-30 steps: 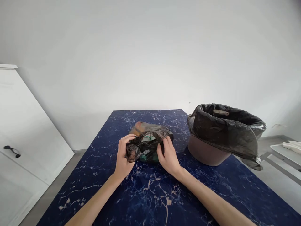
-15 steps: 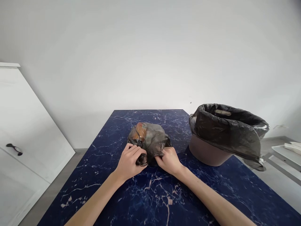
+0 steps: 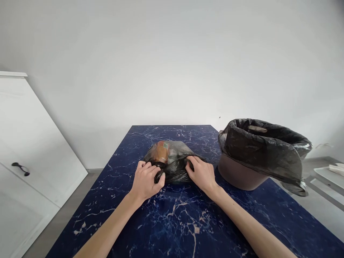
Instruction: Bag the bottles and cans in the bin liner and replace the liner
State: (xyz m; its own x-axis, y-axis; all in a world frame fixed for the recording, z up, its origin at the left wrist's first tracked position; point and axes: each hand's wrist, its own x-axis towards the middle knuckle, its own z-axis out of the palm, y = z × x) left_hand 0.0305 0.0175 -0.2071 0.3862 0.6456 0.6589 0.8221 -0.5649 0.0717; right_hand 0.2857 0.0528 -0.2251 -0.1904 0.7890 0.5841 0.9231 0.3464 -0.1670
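Observation:
A dark, see-through plastic garbage bag (image 3: pixel 177 163) lies on the blue marbled table (image 3: pixel 172 222), between my hands. Through its film shows an orange-brown item (image 3: pixel 162 153) with a small green patch; its kind I cannot make out. My left hand (image 3: pixel 146 179) is closed on the bag's near left edge, with a dark bunch of film between thumb and fingers. On the other side, my right hand (image 3: pixel 201 173) grips the bag's right edge. The film is spread between the two hands, and the rest of the contents is hidden.
A brownish bin (image 3: pixel 240 173) stands on the table to the right, with a black liner (image 3: pixel 264 147) folded over its rim and hanging down on the right. White cabinet (image 3: pixel 34 154) with a black handle at left. A pale wall rises behind the table. Whitish furniture (image 3: pixel 329 179) is at far right.
My hands have moved apart, the right one to the right and the left slightly left. The bag is stretched wider and flatter, and the orange-brown item shows more clearly.

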